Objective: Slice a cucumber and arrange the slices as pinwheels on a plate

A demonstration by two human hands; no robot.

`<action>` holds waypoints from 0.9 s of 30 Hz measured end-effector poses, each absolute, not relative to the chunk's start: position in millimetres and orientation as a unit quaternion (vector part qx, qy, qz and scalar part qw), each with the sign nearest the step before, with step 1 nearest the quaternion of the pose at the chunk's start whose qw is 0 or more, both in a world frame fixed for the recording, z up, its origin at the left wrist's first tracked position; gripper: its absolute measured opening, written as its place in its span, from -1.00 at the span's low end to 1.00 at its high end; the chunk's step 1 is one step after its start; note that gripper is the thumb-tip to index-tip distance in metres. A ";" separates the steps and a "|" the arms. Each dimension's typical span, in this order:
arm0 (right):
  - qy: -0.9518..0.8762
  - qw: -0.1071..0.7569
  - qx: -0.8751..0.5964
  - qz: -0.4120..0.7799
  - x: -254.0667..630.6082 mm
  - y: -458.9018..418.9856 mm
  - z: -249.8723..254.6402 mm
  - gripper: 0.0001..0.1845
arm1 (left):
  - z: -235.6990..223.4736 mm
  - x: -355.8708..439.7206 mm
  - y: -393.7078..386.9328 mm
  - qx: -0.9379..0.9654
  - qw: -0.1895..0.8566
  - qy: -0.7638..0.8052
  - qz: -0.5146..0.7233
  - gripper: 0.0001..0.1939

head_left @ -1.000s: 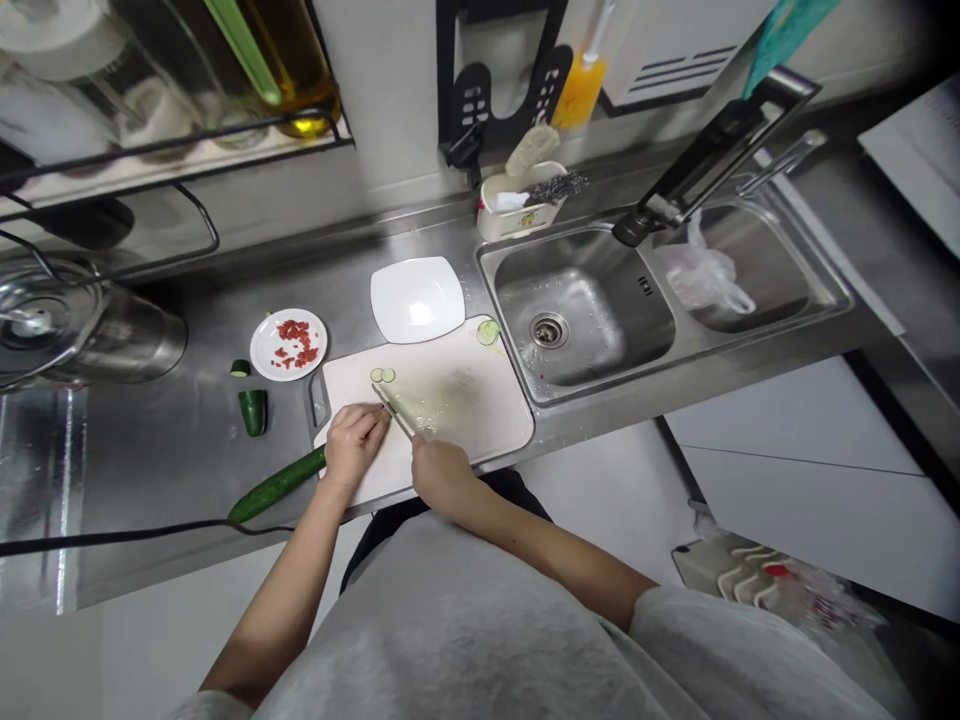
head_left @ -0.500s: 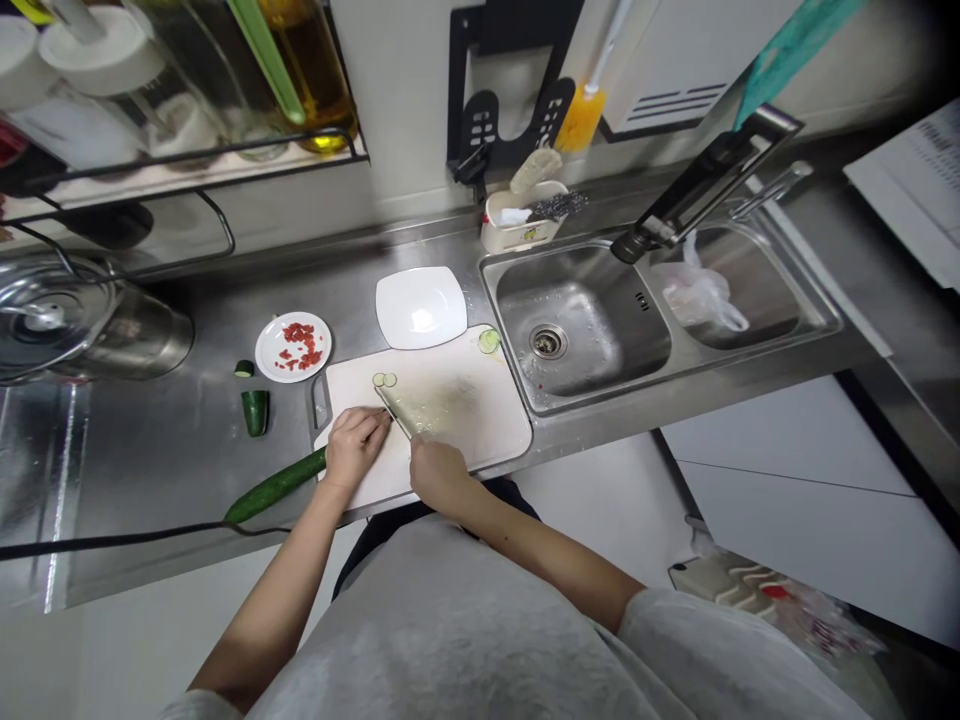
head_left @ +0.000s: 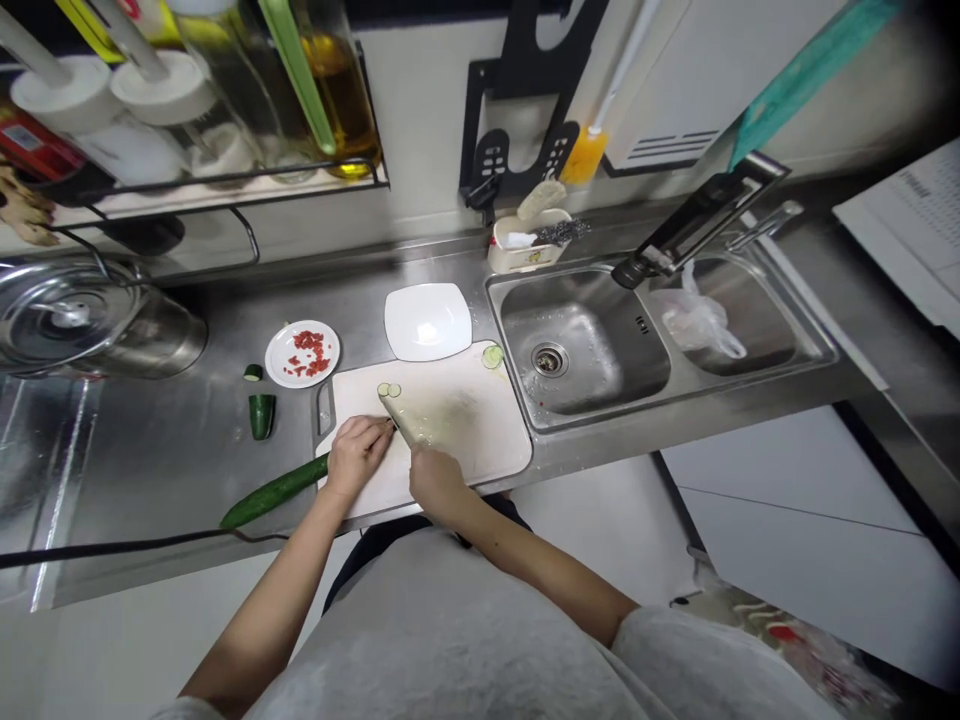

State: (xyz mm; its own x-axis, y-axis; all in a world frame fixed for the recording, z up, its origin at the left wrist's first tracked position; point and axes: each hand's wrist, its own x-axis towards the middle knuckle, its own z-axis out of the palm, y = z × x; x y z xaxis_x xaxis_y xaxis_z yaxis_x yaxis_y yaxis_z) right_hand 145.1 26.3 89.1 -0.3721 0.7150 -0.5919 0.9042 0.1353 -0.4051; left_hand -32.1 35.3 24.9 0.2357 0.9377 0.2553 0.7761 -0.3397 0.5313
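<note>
My left hand (head_left: pixel 358 456) is closed over a long green cucumber (head_left: pixel 276 493) on the white cutting board (head_left: pixel 495 440). The cucumber's back part sticks out past the wrist over the counter; its cut end is mostly hidden by my fingers. In my right hand (head_left: pixel 437 486) is the handle of a kitchen knife (head_left: pixel 420 420), its wide blade slanting away beside my left fingertips. Two pale cucumber slices (head_left: pixel 388 390) lie by the blade's tip. More slices (head_left: pixel 492 356) rest at the board's far right corner.
A white plate (head_left: pixel 429 322) stands behind the board. Left of it sit a small dish (head_left: pixel 278 350) of red pieces and a cucumber chunk (head_left: pixel 261 416). The sink (head_left: pixel 592 340) borders the board on the right. A black cable (head_left: pixel 142 545) crosses the counter's left front.
The whole view has shifted slightly, with the counter lower in the picture. Both hands, the knife and the cucumber keep nearly the same places on the board.
</note>
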 end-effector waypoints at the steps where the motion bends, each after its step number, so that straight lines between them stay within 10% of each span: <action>1: 0.741 0.130 0.548 -0.366 145.0 25.9 88.2 -0.67 | 24.5 -31.8 35.4 0.772 0.149 0.554 0.274 -0.82; 27: 0.737 0.134 0.581 -0.319 144.8 21.1 83.7 -0.66 | 21.3 -27.8 32.1 0.766 0.114 0.546 0.321 -0.82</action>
